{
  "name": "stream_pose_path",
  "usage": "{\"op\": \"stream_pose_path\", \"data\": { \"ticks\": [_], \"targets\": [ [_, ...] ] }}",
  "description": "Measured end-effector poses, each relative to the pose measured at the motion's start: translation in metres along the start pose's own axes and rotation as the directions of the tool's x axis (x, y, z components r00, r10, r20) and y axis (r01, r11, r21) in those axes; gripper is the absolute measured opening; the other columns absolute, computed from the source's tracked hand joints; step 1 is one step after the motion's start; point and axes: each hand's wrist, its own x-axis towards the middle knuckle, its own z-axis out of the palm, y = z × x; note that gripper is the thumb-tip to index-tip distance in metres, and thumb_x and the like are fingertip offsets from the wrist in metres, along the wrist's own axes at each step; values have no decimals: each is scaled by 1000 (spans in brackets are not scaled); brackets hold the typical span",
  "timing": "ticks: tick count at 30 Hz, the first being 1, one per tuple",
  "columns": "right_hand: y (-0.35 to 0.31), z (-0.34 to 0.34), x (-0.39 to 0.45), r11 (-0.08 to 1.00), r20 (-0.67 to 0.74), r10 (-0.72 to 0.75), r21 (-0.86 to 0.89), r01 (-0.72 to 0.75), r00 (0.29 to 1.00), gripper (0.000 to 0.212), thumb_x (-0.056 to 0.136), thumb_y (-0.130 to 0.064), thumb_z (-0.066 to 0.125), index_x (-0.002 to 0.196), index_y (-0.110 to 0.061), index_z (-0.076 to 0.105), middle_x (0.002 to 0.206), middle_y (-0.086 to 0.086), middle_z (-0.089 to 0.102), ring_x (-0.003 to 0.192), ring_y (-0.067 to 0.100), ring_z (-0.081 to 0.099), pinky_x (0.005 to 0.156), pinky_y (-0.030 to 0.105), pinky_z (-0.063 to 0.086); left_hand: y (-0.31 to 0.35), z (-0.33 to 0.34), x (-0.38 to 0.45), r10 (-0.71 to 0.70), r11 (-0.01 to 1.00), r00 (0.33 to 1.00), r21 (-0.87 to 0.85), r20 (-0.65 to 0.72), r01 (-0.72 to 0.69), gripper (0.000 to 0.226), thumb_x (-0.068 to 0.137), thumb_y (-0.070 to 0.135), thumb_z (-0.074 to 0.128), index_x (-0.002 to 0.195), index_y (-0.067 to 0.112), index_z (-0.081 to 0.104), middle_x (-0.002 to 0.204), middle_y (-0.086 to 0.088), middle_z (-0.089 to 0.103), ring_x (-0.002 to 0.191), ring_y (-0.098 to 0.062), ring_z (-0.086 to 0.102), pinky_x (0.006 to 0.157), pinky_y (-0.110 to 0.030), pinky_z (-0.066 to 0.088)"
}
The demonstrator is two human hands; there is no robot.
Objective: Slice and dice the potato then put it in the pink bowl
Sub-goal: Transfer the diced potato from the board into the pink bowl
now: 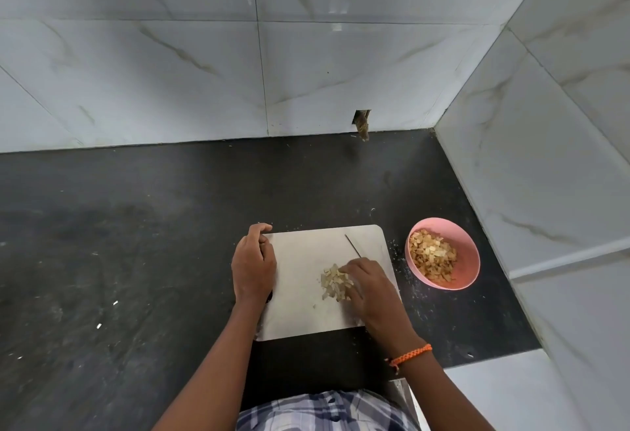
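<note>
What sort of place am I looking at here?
Most likely a home kitchen: a dark countertop against marble-look tiled walls, with a cutting board and pink bowl of diced potato.

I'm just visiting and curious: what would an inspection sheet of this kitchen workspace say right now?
Surface: dark countertop, scuffed, with pale specks scattered on it.
Job's things: pale cutting board with a small pile of diced potato; pink bowl to the right of the board, apart from it, already holding diced pieces; knife blade sticking out beyond the right hand.
Clutter: small white scraps beside the board.
Grips: left hand curled over the board's left edge; right hand on the potato pile, with the knife's handle hidden under it.
Cables: nothing seen.
Surroundings: marble-look wall tiles; a small hole in the wall at counter level; orange bracelet on the right wrist.
</note>
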Motion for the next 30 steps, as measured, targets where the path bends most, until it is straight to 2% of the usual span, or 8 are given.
{"op": "stream_pose_path", "data": {
  "ticks": [5,8,12,15,21,25,27,30],
  "targets": [
    [1,-5,-25,990,194,128,-76,-115,973,73,90,-34,79,153,-25,43,149,-7,38,138,13,35,112,27,39,0,1,0,0,1000,1000,4,-3,0,31,103,8,50,124,27,63,102,10,67,93,-11,60,80,-33,49],
    [-7,7,-24,982,148,181,-76,-171,972,59,95,-23,73,149,-19,49,143,-1,45,132,17,46,109,27,43,1,1,0,3,1000,1000,0,-3,-3,32,103,7,50,124,26,64,102,10,68,94,-11,60,80,-33,49],
    [-18,13,-7,981,46,191,-35,-190,980,25,95,-12,66,120,-16,64,117,1,58,104,17,58,83,18,43,3,-1,-1,-7,1000,1000,-2,-1,7,32,103,7,50,124,25,65,104,9,68,97,-11,59,81,-31,48],
    [-24,10,8,986,19,166,4,-167,986,17,95,-12,66,111,-16,69,108,0,63,94,13,58,76,17,45,3,-1,-1,-10,1000,1000,-5,4,10,32,103,7,49,123,26,64,105,9,68,97,-11,59,81,-32,48],
    [-20,-3,23,998,104,0,-63,6,995,46,88,-16,76,131,-24,62,131,-6,55,118,12,52,93,22,51,4,-2,-1,-13,1000,1000,-6,1,13,31,103,7,50,124,25,65,106,9,68,97,-8,58,82,-29,46],
    [-15,-2,26,962,315,-75,-228,152,946,82,88,-35,78,156,-39,32,163,-6,30,147,22,28,116,40,40,4,-2,-1,-12,1000,1000,3,4,12,31,103,8,50,125,24,65,106,8,68,97,-10,58,81,-29,46],
    [-16,3,22,925,355,-114,-303,229,928,77,95,-28,69,158,-43,26,169,-6,19,152,25,20,116,45,40,3,-2,-1,-12,1000,1000,0,7,12,31,103,8,50,125,24,64,106,7,68,96,-10,58,81,-30,46],
    [-18,8,12,893,312,-183,-343,291,932,69,96,-13,65,157,-32,37,166,-1,30,145,25,35,97,36,55,3,-2,-1,-10,1000,1000,8,2,10,30,103,8,50,124,24,65,102,6,68,94,-12,59,79,-31,48]
  ]
}}
